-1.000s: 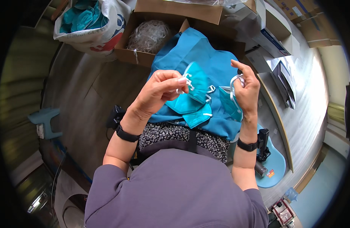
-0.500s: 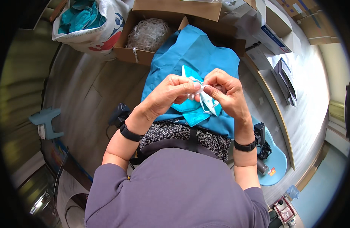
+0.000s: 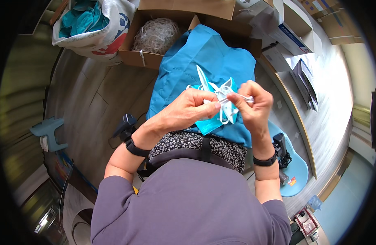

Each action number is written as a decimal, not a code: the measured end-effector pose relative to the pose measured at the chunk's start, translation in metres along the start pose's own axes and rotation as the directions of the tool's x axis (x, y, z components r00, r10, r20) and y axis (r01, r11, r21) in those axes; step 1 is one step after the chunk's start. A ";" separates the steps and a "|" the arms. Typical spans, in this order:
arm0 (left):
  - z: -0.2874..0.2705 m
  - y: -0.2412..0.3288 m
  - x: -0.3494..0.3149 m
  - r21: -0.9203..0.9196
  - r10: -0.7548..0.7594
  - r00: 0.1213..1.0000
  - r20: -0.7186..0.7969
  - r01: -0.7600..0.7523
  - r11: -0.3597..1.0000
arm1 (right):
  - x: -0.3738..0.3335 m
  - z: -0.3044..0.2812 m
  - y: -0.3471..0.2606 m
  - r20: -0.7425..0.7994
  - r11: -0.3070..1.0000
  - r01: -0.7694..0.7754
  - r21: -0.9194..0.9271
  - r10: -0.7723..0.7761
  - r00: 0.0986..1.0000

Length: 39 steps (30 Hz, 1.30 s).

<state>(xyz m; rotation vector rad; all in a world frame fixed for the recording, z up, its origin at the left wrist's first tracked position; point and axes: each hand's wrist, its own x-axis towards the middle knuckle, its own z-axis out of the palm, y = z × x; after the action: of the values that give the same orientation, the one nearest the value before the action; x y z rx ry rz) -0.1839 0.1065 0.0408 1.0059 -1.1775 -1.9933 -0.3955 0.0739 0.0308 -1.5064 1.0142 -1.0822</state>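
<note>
Over the blue cloth (image 3: pixel 206 47) on my lap lies a turquoise fabric piece (image 3: pixel 208 127) with a white underside and several thin white straps. My left hand (image 3: pixel 191 107) pinches a white strap (image 3: pixel 224 100) between thumb and fingers. Drawn to the right, the same strap runs into my right hand (image 3: pixel 255 104), whose thumb and curled fingers grip it, with a short end sticking out. Both hands are just above the fabric piece, close together. Whether the strap is knotted between them cannot be made out.
A cardboard box (image 3: pixel 149 60) holding a tangle of clear, thin strips (image 3: pixel 156 36) stands ahead. To its left is a white sack (image 3: pixel 80 43) filled with turquoise pieces (image 3: pixel 84 20). Blue stools stand at left (image 3: pixel 49 132) and right (image 3: pixel 300 171); open cartons (image 3: pixel 292 30) sit far right.
My right hand has moved right and slightly down, pulling the strap tauter. My left hand has shifted a little right and down, so more of the fabric piece shows beyond the hands.
</note>
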 end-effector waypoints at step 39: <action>-0.076 -0.084 -0.035 0.037 -0.169 0.780 -0.602 0.238 0.970 | -0.006 -0.034 0.025 0.136 0.816 -0.456 0.355 0.438 0.889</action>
<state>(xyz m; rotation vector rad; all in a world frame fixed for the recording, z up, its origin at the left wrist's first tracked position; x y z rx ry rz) -0.1114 0.1367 -0.0483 1.7273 -0.8511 -1.5687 -0.4322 0.0673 0.0097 -0.9107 0.9933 -0.8343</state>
